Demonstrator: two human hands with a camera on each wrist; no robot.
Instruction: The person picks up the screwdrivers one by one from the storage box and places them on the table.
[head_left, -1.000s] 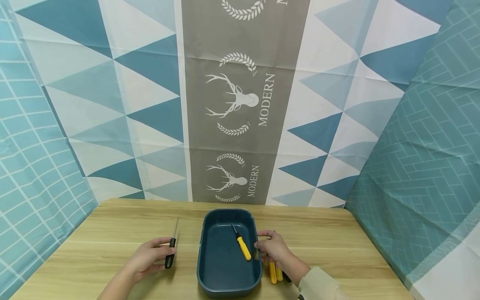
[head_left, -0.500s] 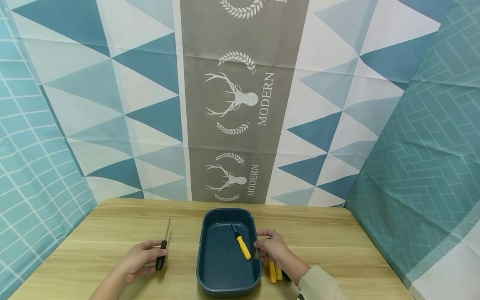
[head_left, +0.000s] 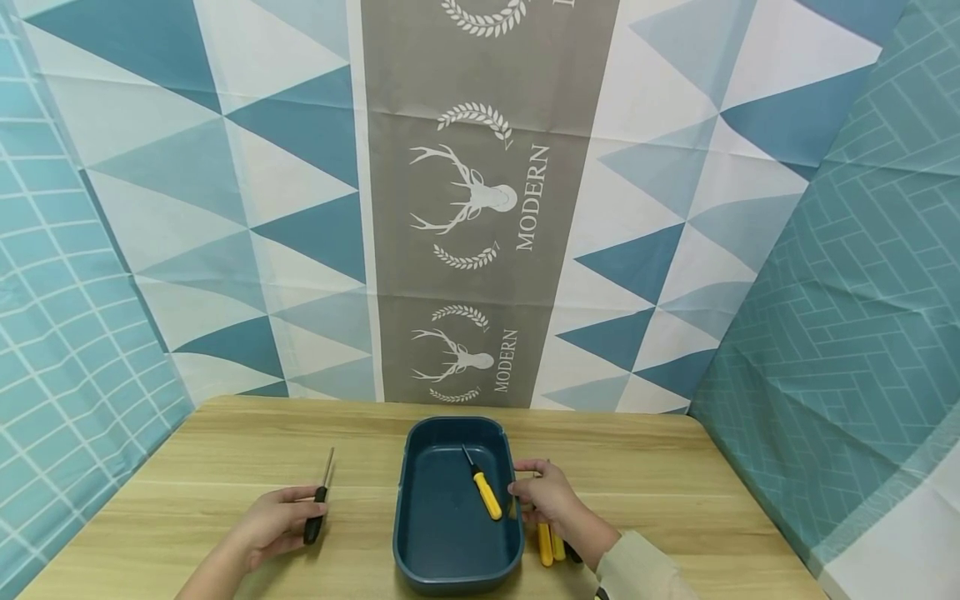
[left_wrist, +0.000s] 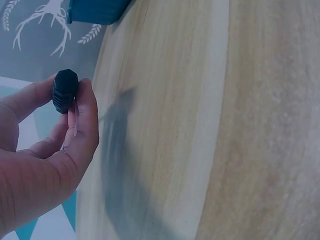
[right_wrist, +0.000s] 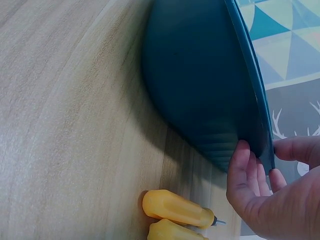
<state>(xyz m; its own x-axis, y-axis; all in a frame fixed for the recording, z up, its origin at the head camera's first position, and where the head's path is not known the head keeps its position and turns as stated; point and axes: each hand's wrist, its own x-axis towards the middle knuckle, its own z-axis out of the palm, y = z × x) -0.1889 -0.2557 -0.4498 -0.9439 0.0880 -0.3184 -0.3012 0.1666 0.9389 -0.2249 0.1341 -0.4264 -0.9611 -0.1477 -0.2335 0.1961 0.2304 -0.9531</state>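
Note:
In the head view, my left hand (head_left: 276, 523) pinches a screwdriver (head_left: 315, 518) by its black handle, left of a dark blue plastic bin. The thin metal shaft points away from me. The left wrist view looks at the handle's butt end (left_wrist: 65, 86) between thumb and fingers, with a shadow on the table beside it. My right hand (head_left: 553, 497) grips the right rim of the bin (head_left: 459, 581), its fingers against the outer wall (right_wrist: 200, 75) in the right wrist view. Inside the bin lies a yellow-handled screwdriver (head_left: 487, 496) with a black collar.
Beside the bin's right wall, partly under my right hand, lie yellow-handled screwdrivers (head_left: 545, 546) and a black handle end (head_left: 573, 554). The wooden table (head_left: 225, 450) meets a patterned cloth backdrop (head_left: 457, 208) at its far edge, and cloth hangs at both sides.
My left hand has moved left and slightly toward me with the screwdriver, away from the bin. The right hand and the bin stay where they were.

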